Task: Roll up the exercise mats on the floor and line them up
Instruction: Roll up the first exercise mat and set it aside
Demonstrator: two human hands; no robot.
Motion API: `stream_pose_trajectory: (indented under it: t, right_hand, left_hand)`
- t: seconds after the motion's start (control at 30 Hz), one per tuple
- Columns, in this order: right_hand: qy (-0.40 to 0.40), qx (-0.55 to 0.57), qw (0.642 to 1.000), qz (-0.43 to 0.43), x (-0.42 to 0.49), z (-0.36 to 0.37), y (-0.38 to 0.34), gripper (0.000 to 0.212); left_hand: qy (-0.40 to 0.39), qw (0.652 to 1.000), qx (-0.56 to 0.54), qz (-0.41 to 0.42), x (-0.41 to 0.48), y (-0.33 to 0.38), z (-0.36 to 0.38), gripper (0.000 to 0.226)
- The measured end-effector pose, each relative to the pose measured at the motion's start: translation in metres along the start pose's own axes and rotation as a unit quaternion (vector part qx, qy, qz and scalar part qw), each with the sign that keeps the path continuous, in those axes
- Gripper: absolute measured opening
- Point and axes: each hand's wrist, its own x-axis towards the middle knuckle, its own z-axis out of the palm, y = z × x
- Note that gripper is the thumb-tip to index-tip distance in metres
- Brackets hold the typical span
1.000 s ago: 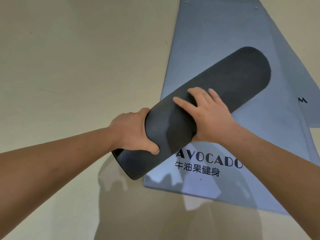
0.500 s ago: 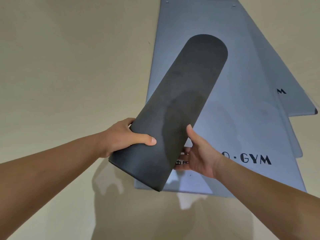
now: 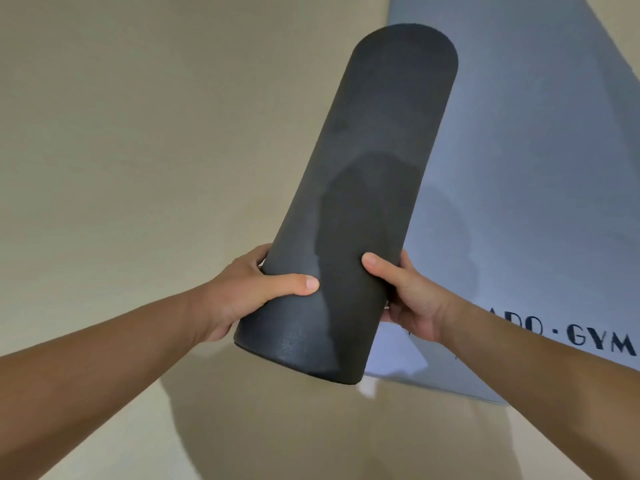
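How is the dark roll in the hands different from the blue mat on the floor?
The dark roll is a tube; the blue mat lies flat. The left hand and right hand hold the dark roll up; the blue mat rests on the floor. The blue mat shows printed letters; the dark roll shows none.

Charcoal, blue-grey and beige.
The rolled mat (image 3: 363, 202) at centre was plain matte charcoal-black with a fine grain. The flat mat (image 3: 536, 168) toward 3 o'clock was blue-grey, its dark navy lettering (image 3: 602, 339) reading "GYM" at 4 o'clock. The floor (image 3: 138, 133) toward 9 o'clock was unpatterned beige.
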Motion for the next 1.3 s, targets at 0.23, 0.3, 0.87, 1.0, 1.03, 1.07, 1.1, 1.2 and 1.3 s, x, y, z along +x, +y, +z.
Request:
stream_pose_trajectory:
  t: [0.23,0.3,0.87,1.0,1.03,1.07,1.1,1.2,1.3]
  right_hand:
    - [-0.1,-0.123,0.987,0.005,0.057,0.164,0.009,0.1]
    - [-0.125,-0.154,0.98,0.005,0.067,0.218,0.013,0.101]
    - [-0.101,-0.316,0.943,0.012,0.053,0.4,0.084,0.104]
    - [-0.127,-0.283,0.949,0.065,0.04,0.413,0.109,0.072]
    - [-0.115,-0.265,0.955,0.063,0.043,0.412,0.109,0.065]
    - [-0.104,-0.248,0.961,0.061,0.05,0.409,0.108,0.058]
    - [-0.102,-0.224,0.967,0.069,0.056,0.405,0.105,0.058]
    - [-0.119,-0.188,0.966,0.131,0.073,0.398,0.098,0.092]
    - [-0.16,-0.222,0.953,0.132,0.079,0.401,0.094,0.087]
  left_hand:
    - [0.111,0.986,-0.122,-0.029,-0.072,-0.084,-0.133,0.073]
    - [0.137,0.976,-0.167,-0.033,-0.093,-0.108,-0.168,0.069]
    - [0.306,0.944,-0.114,-0.044,-0.157,-0.185,-0.322,0.073]
    - [0.316,0.941,0.094,-0.073,-0.163,-0.166,-0.305,0.106]
    - [0.316,0.935,0.135,-0.088,-0.164,-0.169,-0.303,0.119]
    - [0.316,0.933,0.146,-0.09,-0.163,-0.174,-0.302,0.124]
    - [0.313,0.937,0.132,-0.082,-0.163,-0.178,-0.305,0.123]
    - [0.297,0.952,0.044,-0.052,-0.167,-0.184,-0.326,0.109]
    - [0.261,0.962,-0.076,-0.032,-0.178,-0.194,-0.348,0.097]
